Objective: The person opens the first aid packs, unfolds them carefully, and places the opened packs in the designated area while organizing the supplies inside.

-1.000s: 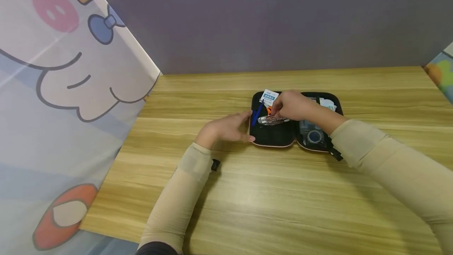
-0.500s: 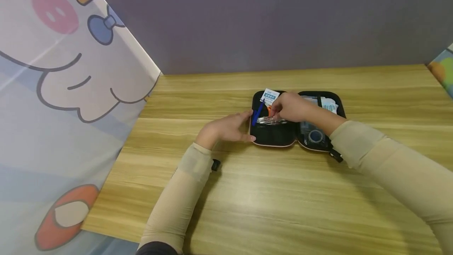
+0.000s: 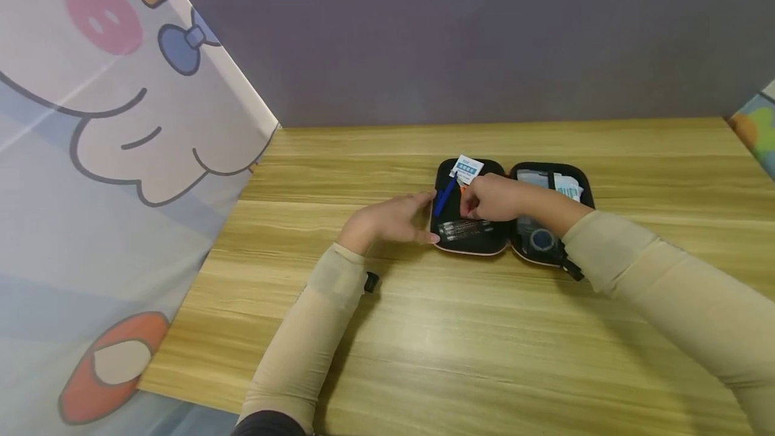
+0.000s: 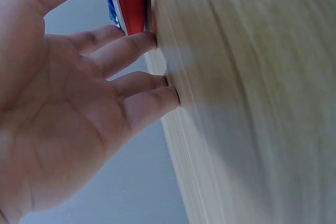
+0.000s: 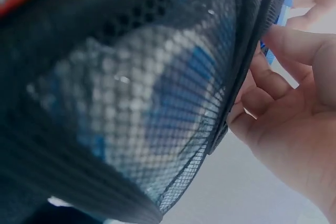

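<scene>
A black zip case (image 3: 501,245) lies unfolded on the table. My left hand (image 3: 393,219) stands at its left edge, fingers spread, little-finger side on the wood in the left wrist view. Over the case's left half, my right hand (image 3: 493,198) has its fingers curled down by the upper edge of the lower pocket; I cannot tell what it grips. Below those fingers lies a clear packet of thin sticks (image 3: 463,229), dulled as if under mesh. A blue pen-like stick (image 3: 445,196), a white printed packet (image 3: 467,169) and something orange (image 3: 463,188) are just above.
The case's right half carries a roll of tape (image 3: 541,240) behind mesh and white packets (image 3: 569,187) under a strap. A zip pull (image 3: 572,269) hangs at its front corner. Behind the wooden table (image 3: 424,328) rises a grey panel (image 3: 472,39).
The stick packet, shiny near the right fingers before, is now lower in the left half and duller. My right hand has moved slightly downward with it. My left hand keeps its place.
</scene>
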Demonstrator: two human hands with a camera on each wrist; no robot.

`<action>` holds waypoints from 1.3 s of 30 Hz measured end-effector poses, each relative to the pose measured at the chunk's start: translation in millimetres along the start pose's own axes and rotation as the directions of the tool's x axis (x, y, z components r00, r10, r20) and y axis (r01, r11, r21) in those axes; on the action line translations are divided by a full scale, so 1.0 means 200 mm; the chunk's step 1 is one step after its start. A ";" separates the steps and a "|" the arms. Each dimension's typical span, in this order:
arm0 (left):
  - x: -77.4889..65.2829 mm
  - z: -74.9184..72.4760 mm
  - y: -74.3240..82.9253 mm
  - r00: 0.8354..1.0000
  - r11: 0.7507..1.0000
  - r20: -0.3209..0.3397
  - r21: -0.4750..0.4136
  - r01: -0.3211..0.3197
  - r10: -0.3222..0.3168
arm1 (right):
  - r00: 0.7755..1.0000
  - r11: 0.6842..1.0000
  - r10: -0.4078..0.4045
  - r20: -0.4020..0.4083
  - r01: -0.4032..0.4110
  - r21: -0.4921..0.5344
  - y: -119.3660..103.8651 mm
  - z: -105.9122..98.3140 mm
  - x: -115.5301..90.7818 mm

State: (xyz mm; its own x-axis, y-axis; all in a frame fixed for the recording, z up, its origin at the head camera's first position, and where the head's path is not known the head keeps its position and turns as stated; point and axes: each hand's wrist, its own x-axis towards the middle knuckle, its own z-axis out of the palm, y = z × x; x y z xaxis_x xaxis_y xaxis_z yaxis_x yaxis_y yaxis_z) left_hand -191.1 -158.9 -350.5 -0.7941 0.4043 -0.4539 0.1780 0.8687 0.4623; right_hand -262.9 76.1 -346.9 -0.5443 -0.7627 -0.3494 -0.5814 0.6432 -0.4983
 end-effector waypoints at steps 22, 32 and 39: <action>-0.01 0.01 0.00 1.000 1.000 -0.006 0.025 0.011 -0.011 | 0.994 0.992 -0.010 0.111 0.024 -0.125 0.02 -0.07 -0.03; 0.00 0.02 0.00 1.000 1.000 0.002 0.026 0.016 -0.016 | 0.998 0.993 0.016 0.062 -0.009 -0.114 0.05 -0.03 -0.03; -0.01 0.03 -0.01 1.000 0.999 0.001 0.028 0.019 -0.019 | 0.995 0.996 -0.007 0.104 0.017 -0.089 0.05 -0.03 -0.04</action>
State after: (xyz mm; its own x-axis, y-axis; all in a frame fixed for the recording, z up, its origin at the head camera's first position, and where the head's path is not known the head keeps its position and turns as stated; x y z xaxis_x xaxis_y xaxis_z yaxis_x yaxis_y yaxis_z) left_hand -187.3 -159.4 -354.6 -0.7967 0.3880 -0.4634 0.1789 0.8837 0.4325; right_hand -267.4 89.4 -344.7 -0.4739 -0.7702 -0.4267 -0.6417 0.6340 -0.4316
